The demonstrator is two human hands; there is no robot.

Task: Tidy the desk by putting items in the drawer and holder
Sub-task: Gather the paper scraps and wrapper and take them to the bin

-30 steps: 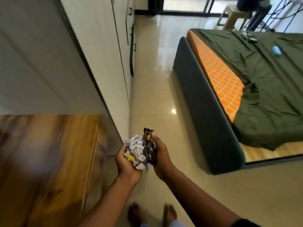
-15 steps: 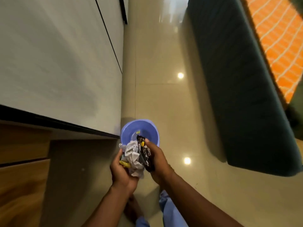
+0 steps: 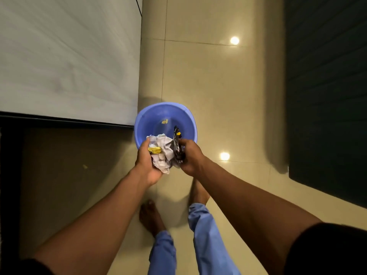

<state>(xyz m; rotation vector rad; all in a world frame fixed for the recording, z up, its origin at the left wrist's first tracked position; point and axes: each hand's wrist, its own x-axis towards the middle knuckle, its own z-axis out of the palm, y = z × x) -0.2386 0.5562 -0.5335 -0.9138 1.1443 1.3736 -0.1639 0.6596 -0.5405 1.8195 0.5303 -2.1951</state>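
Observation:
A blue plastic bin (image 3: 156, 116) stands on the tiled floor beside the white cabinet. A small yellow scrap (image 3: 164, 121) lies inside it. My left hand (image 3: 148, 165) grips a wad of crumpled white paper (image 3: 163, 153) with a yellow scrap in it, just above the bin's near rim. My right hand (image 3: 190, 157) holds a dark shiny wrapper (image 3: 177, 147) against the paper wad. Both hands hover over the near edge of the bin.
A white cabinet side (image 3: 69, 56) fills the upper left, with a dark gap below it. A dark green bed frame (image 3: 325, 96) runs along the right. A tiny yellow scrap (image 3: 85, 166) lies on the floor at left. My bare feet (image 3: 151, 217) stand behind the bin.
The view has tilted down from the room to the floor. The blue bin has come fully into sight and both hands with the trash now sit lower, over its near rim.

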